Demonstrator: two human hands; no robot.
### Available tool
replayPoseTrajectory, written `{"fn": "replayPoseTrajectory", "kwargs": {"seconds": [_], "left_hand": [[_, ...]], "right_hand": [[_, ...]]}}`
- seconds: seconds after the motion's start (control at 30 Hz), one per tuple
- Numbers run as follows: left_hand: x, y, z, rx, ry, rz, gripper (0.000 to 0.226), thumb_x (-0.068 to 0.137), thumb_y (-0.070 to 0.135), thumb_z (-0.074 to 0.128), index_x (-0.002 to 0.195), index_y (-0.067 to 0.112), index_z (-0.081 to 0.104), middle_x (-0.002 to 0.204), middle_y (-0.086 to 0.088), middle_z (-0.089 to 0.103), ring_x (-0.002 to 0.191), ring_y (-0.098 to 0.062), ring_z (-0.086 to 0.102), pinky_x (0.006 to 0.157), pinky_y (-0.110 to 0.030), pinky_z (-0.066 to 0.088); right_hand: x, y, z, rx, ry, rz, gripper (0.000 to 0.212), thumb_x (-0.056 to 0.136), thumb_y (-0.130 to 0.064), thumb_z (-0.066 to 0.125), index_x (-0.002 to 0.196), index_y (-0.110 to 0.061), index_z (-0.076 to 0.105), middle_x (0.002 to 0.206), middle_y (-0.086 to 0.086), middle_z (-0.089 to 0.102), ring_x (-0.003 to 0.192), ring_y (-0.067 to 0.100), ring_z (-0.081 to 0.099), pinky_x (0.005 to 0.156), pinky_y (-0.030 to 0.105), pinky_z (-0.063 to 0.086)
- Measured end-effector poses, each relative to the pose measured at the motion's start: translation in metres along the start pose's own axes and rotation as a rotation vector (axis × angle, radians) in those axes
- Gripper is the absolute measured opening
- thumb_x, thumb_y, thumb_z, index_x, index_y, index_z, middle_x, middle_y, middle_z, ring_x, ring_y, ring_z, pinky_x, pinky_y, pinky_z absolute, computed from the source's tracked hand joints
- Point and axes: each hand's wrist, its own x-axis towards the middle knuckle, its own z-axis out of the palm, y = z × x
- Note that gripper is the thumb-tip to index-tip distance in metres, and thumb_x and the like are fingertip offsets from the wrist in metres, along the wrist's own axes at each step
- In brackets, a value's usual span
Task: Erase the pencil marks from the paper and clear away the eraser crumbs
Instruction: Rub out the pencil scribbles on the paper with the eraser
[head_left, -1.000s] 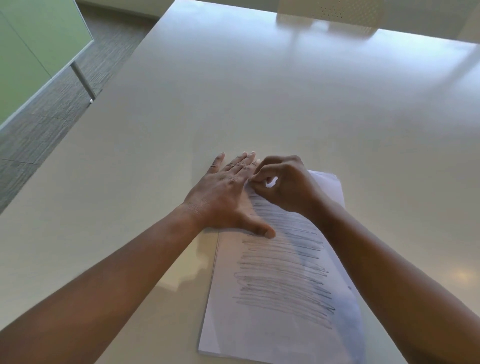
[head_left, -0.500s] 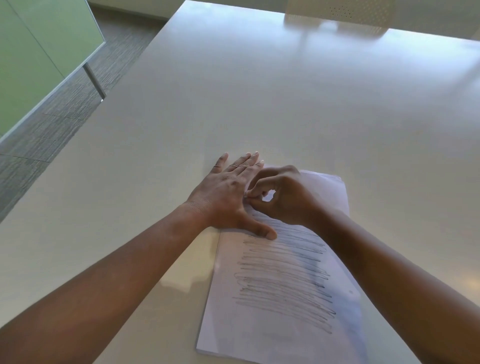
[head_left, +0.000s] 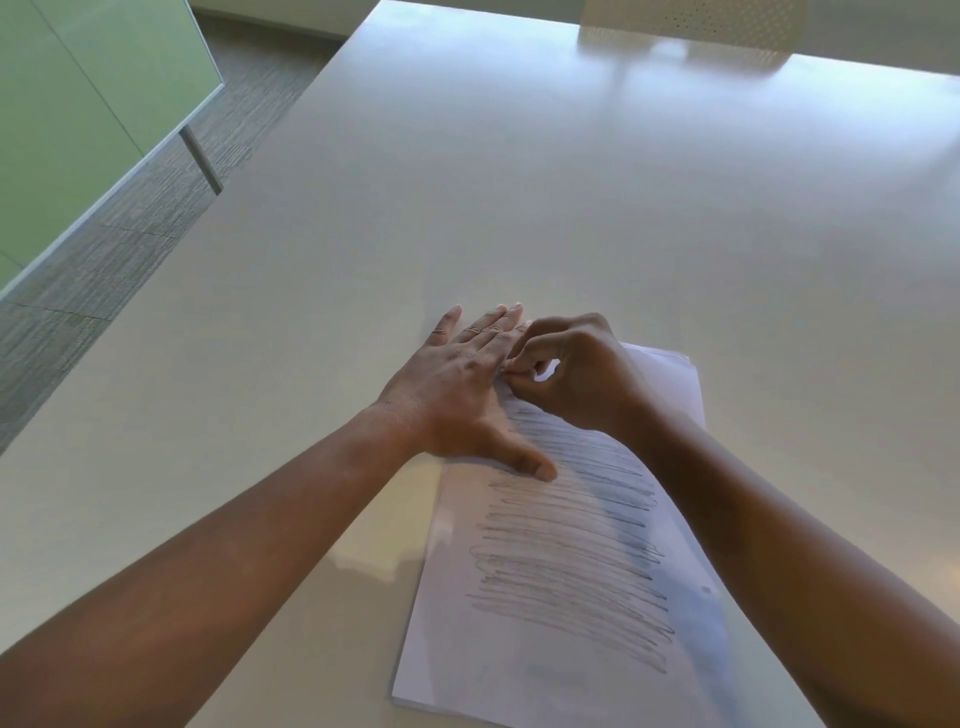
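Note:
A white sheet of paper (head_left: 524, 665) lies on the table, atop a thin stack, and is covered with rows of grey pencil scribble (head_left: 571, 561). My left hand (head_left: 457, 395) lies flat with spread fingers on the sheet's far left corner, thumb on the scribble. Right beside it, my right hand (head_left: 582, 379) is curled, its fingertips pinched together against the top of the paper. They grip a small pale eraser (head_left: 511, 370), almost wholly hidden by the fingers. I see no crumbs.
The pale glossy table (head_left: 519, 182) stretches far ahead and to both sides. A perforated chair back (head_left: 691, 21) stands at its far edge. On the left are a green glass partition (head_left: 78, 104) and grey carpet (head_left: 130, 228).
My right hand's pinched fingertips have shifted slightly against the top of the paper, close to the left hand. The left hand keeps its place. The view has drifted a little.

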Motion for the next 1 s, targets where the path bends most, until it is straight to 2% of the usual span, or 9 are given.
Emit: {"fn": "replayPoseTrajectory", "kwargs": {"seconds": [0.1, 0.17, 0.3, 0.47, 0.6, 0.73, 0.87, 1.0], "left_hand": [[0.001, 0.001, 0.0, 0.007, -0.004, 0.012, 0.157, 0.041, 0.11, 0.043, 0.165, 0.021, 0.004, 0.173, 0.004, -0.003, 0.156, -0.003, -0.013, 0.127, -0.045, -0.009], [0.001, 0.001, 0.0, 0.012, -0.005, 0.016, 0.157, 0.042, 0.11, 0.042, 0.164, 0.021, 0.003, 0.173, 0.004, -0.003, 0.156, -0.005, -0.013, 0.127, -0.046, -0.009], [0.0, -0.001, 0.0, 0.037, -0.022, 0.013, 0.157, 0.044, 0.111, 0.039, 0.164, 0.019, -0.007, 0.173, 0.004, -0.01, 0.155, -0.004, -0.018, 0.127, -0.046, -0.009], [0.001, 0.0, 0.001, 0.03, -0.018, 0.021, 0.156, 0.044, 0.11, 0.042, 0.164, 0.02, 0.0, 0.173, 0.003, -0.006, 0.156, -0.006, -0.015, 0.127, -0.047, -0.009], [0.0, 0.0, 0.0, 0.037, -0.016, 0.017, 0.158, 0.043, 0.11, 0.039, 0.164, 0.018, -0.005, 0.173, 0.003, -0.007, 0.156, -0.005, -0.015, 0.127, -0.047, -0.009], [0.001, 0.001, 0.001, 0.011, -0.007, 0.017, 0.157, 0.042, 0.11, 0.042, 0.164, 0.021, 0.001, 0.173, 0.004, -0.005, 0.156, -0.004, -0.014, 0.127, -0.047, -0.009], [0.002, 0.0, 0.002, 0.006, 0.004, 0.01, 0.159, 0.04, 0.111, 0.041, 0.164, 0.02, 0.0, 0.173, 0.005, -0.004, 0.156, -0.003, -0.013, 0.127, -0.046, -0.008], [0.002, 0.0, 0.002, -0.005, 0.01, 0.016, 0.156, 0.042, 0.109, 0.047, 0.164, 0.022, 0.002, 0.173, 0.005, -0.002, 0.156, -0.004, -0.011, 0.128, -0.046, -0.008]], "right_hand": [[-0.005, -0.008, -0.002, 0.037, -0.16, -0.047, 0.004, 0.071, -0.006, 0.082, 0.071, -0.007, 0.078, 0.077, 0.002, 0.073, 0.063, 0.006, 0.061, 0.064, 0.019, 0.053], [-0.004, -0.008, -0.006, 0.034, -0.203, -0.059, 0.004, 0.073, -0.009, 0.082, 0.072, -0.007, 0.078, 0.077, 0.002, 0.073, 0.063, 0.007, 0.062, 0.064, 0.019, 0.053], [0.005, 0.005, -0.012, -0.048, -0.062, -0.019, 0.005, 0.073, -0.005, 0.078, 0.069, -0.007, 0.077, 0.072, 0.003, 0.071, 0.058, 0.013, 0.063, 0.059, 0.032, 0.053], [-0.01, -0.009, -0.002, 0.015, -0.138, -0.056, 0.005, 0.074, -0.005, 0.081, 0.073, -0.009, 0.079, 0.076, 0.0, 0.072, 0.062, 0.008, 0.063, 0.062, 0.023, 0.054], [-0.003, -0.004, -0.003, -0.04, -0.026, -0.057, 0.008, 0.072, 0.0, 0.08, 0.07, -0.007, 0.077, 0.071, 0.002, 0.07, 0.059, 0.014, 0.062, 0.06, 0.026, 0.052], [-0.008, -0.009, 0.0, -0.002, -0.073, -0.079, 0.011, 0.07, 0.005, 0.08, 0.069, -0.005, 0.076, 0.074, 0.002, 0.071, 0.062, 0.008, 0.061, 0.062, 0.019, 0.051], [-0.003, -0.004, 0.0, -0.024, -0.009, -0.021, 0.01, 0.07, 0.002, 0.078, 0.067, -0.006, 0.075, 0.069, 0.003, 0.069, 0.058, 0.017, 0.062, 0.059, 0.032, 0.052], [-0.003, -0.008, -0.004, 0.017, -0.115, -0.042, 0.009, 0.069, 0.004, 0.08, 0.069, -0.005, 0.077, 0.073, 0.003, 0.072, 0.063, 0.011, 0.062, 0.061, 0.024, 0.053]]}}
